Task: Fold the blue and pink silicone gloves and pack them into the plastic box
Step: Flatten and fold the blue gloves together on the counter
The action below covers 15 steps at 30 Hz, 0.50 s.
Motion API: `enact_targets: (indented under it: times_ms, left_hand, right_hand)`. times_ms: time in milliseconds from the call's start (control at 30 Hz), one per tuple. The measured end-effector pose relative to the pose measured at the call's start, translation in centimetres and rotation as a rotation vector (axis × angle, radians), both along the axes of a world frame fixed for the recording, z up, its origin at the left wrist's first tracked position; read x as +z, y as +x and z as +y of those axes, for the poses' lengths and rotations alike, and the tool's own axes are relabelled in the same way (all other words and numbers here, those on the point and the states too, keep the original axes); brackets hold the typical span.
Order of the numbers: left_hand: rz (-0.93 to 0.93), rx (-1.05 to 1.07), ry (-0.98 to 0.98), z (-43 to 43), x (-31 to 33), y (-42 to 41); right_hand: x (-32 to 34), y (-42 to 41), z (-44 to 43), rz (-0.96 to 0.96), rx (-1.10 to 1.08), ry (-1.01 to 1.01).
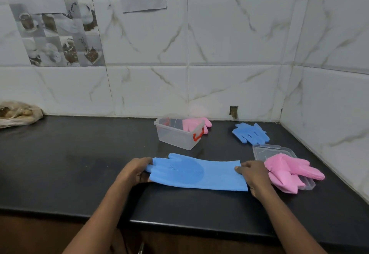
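Blue and pink gloves on a black counter

Blue glove (pixel 196 172) at centre has a darker ribbed round patch; clear box (pixel 175 137) at 12 o'clock carries red latches; bristly pink glove (pixel 289 171) at 3 o'clock; white wall tiles (pixel 239 34) veined grey-gold.

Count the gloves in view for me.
4: blue glove flat between both hands; blue one near the wall; pink one on the lid; pink one behind the box.

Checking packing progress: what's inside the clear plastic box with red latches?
The clear plastic box looks empty. A pink silicone glove lies behind it, seen partly through its wall; its cuff end is hidden.
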<state>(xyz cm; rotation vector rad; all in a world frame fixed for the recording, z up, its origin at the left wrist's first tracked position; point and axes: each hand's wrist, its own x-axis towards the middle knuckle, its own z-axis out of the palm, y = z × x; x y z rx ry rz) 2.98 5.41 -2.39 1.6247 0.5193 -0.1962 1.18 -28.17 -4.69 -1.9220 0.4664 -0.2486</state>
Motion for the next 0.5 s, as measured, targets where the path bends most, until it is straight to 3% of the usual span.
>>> enact_targets:
  times_ms: [133, 300, 333, 433, 500]
  left_hand:
    - [-0.042, -0.040, 0.099, 0.8, -0.3, -0.2]
    - [-0.195, -0.049, 0.191, 1.0, -0.6, -0.2]
    - [-0.217, -0.042, 0.295, 0.9, -0.7, -0.3]
    - [-0.222, 0.019, 0.948, 0.3, -0.8, -0.6]
    - [-0.412, 0.005, 1.080, -0.7, -1.0, -0.8]
  right_hand:
    - [-0.2, -0.4, 0.2, -0.101, -0.022, -0.302]
    - [-0.3, -0.4, 0.6, -0.125, -0.067, -0.425]
    - [-0.2, -0.5, 0.8, -0.131, -0.074, -0.445]
    - [-0.1, -1.1, 1.1, -0.141, -0.085, -0.583]
    - [-0.2, -1.6, 1.2, -0.124, -0.089, -0.838]
